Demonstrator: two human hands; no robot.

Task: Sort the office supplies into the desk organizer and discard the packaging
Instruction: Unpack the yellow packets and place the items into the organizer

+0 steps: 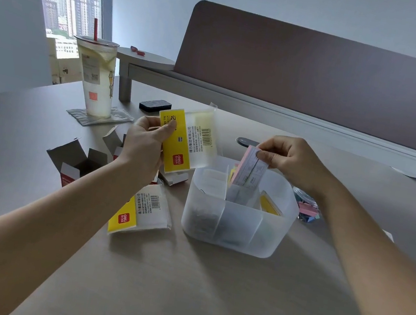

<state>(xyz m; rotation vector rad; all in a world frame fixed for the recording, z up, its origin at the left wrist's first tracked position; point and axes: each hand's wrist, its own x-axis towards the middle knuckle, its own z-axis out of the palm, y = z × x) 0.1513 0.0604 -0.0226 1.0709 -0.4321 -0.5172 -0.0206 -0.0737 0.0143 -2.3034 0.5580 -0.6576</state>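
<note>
We are holding a yellow packet (pixel 189 140) up in our left hand (pixel 146 145), the grip clenched on its upper left edge with thumb in front. Our right hand (pixel 290 158) is pinching the top of a note pad (pixel 249 170), which is standing tilted in the organizer's (pixel 233 232) rear compartment, just below that grip. Another yellow pack (pixel 270 204) is sitting in the compartment under our right wrist. Below our left grip, a second packet (pixel 142 211) is lying flat on the bench (pixel 180 289), just left of the organizer. Opened cartons (pixel 77 164) are lying left of our left wrist. Pastel clips (pixel 307 212) are lying beyond the organizer, under our right forearm. A cup (pixel 97 77) is standing well beyond our left grip.
</note>
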